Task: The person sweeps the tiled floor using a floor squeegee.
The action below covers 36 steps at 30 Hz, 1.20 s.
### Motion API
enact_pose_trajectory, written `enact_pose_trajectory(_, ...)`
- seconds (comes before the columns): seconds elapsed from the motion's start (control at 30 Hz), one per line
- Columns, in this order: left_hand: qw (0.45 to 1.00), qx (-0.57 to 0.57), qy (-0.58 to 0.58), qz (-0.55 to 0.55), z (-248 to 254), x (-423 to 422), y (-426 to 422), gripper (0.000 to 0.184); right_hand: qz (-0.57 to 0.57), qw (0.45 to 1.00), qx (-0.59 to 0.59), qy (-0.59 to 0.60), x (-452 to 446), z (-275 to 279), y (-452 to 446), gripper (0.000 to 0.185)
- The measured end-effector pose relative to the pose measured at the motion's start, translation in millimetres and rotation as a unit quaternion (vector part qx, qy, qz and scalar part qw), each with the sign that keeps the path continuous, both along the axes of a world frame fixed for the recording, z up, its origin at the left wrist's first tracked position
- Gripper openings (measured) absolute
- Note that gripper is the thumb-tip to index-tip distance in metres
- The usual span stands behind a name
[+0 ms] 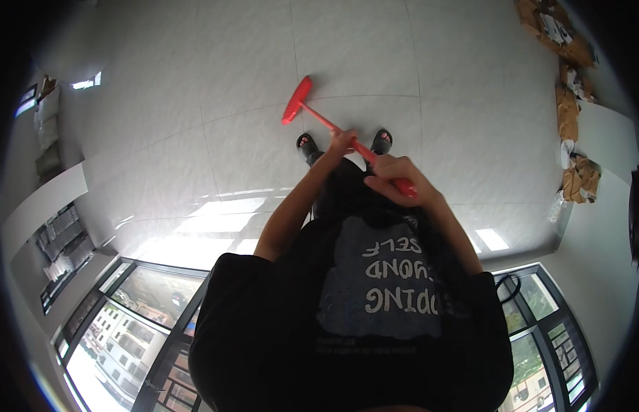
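Note:
A red broom (318, 117) slants across the view, its bristled head on the grey tiled floor ahead of my feet. Closed round the middle of its handle is my left hand (343, 141), the one farther from my body. Nearer my body, my right hand (396, 177) wraps the upper handle, and the red end pokes out beyond its fingers. Both of my feet, in black open-toed sandals (382, 142), stand behind the broom head.
Brown paper or cardboard pieces (568, 113) lie along the right wall (611, 141). At the left are wrapped items (48, 123) by a low white ledge (48, 196). Dark-framed windows (131, 329) are behind me, and sunlight patches the floor (251, 41).

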<state>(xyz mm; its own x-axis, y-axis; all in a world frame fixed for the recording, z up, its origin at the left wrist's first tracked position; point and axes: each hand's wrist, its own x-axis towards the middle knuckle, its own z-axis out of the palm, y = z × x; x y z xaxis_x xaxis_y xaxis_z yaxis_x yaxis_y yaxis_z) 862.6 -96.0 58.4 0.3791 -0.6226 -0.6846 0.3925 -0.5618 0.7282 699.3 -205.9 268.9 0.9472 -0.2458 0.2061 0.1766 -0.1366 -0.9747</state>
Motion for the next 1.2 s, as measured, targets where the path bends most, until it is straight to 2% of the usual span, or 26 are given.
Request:
enact_pose_trajectory(0.07, 0.993, 0.001, 0.089, 0.082, 31, -28, -23, 0.024, -0.019, 0.999, 0.027, -0.008, -28, 7, -11, 0.024)
enact_pose_trajectory(0.17, 0.988, -0.044, 0.116, 0.092, 59, -49, -33, 0.023, -0.020, 1.000, 0.017, 0.009, -47, 13, -28, 0.021)
enact_pose_trajectory(0.23, 0.986, -0.065, 0.086, 0.130, 49, -54, -25, 0.019, -0.015, 0.999, -0.038, -0.006, -43, 17, -23, 0.025)
enact_pose_trajectory(0.3, 0.982, -0.135, -0.012, 0.135, 46, -44, -8, 0.018, -0.001, 1.000, -0.002, -0.013, -36, 24, -14, 0.024)
enact_pose_trajectory(0.37, 0.974, -0.140, -0.173, 0.039, 35, -26, 9, 0.007, 0.015, 0.999, 0.029, -0.025, -17, 29, -10, 0.023)
enact_pose_trajectory(0.43, 0.958, -0.156, -0.225, 0.089, 38, -11, 18, 0.006, 0.013, 0.998, 0.066, 0.003, 4, 33, -2, 0.019)
enact_pose_trajectory(0.47, 0.878, -0.114, -0.464, -0.028, 40, 7, 26, 0.005, -0.031, 0.998, 0.030, -0.054, 25, 32, 4, 0.021)
enact_pose_trajectory(0.5, 0.888, -0.133, -0.440, 0.021, 40, 21, 28, 0.005, -0.024, 0.998, 0.029, -0.056, 43, 26, 7, 0.021)
enact_pose_trajectory(0.53, 0.931, -0.150, -0.272, 0.192, 35, 34, 27, 0.006, -0.013, 0.998, 0.010, -0.053, 60, 14, 8, 0.024)
enact_pose_trajectory(0.6, 0.926, -0.182, -0.113, 0.311, 18, 62, 33, 0.010, -0.002, 0.999, -0.010, -0.046, 88, -6, 17, 0.026)
enact_pose_trajectory(0.7, 0.949, -0.075, -0.050, 0.301, 14, 102, 45, 0.021, 0.046, 0.996, 0.016, -0.070, 129, -37, 21, 0.031)
enact_pose_trajectory(0.77, 0.964, -0.057, 0.003, 0.261, -9, 116, 56, 0.026, 0.078, 0.995, -0.019, -0.053, 138, -57, 25, 0.032)
enact_pose_trajectory(0.8, 0.962, -0.054, 0.003, 0.266, -27, 116, 66, 0.026, 0.083, 0.995, -0.013, -0.049, 139, -54, 31, 0.030)
enact_pose_trajectory(0.87, 0.976, -0.043, -0.107, 0.186, -53, 113, 66, 0.027, 0.084, 0.995, -0.007, -0.051, 125, -56, 32, 0.030)
enact_pose_trajectory(0.97, 0.953, 0.029, 0.052, 0.296, -15, 71, 39, 0.028, 0.079, 0.995, -0.004, -0.067, 92, -56, 10, 0.027)
enact_pose_trajectory(1.03, 0.966, 0.030, 0.036, 0.254, -23, 45, 25, 0.026, 0.068, 0.995, -0.004, -0.069, 62, -50, -7, 0.024)
enact_pose_trajectory(1.07, 0.987, 0.025, -0.001, 0.159, -36, 36, 21, 0.030, 0.071, 0.995, -0.004, -0.071, 44, -44, -17, 0.024)
enact_pose_trajectory(1.1, 0.996, 0.002, 0.045, 0.076, -23, 27, 12, 0.026, 0.062, 0.997, -0.007, -0.047, 26, -28, -31, 0.024)
enact_pose_trajectory(1.17, 0.995, -0.088, -0.017, -0.034, -26, -17, -9, 0.029, 0.058, 0.998, -0.010, -0.023, -17, -9, -52, 0.023)
enact_pose_trajectory(1.2, 0.995, -0.043, 0.084, -0.004, -25, -39, -26, 0.028, 0.051, 0.998, -0.021, -0.013, -38, -2, -64, 0.022)
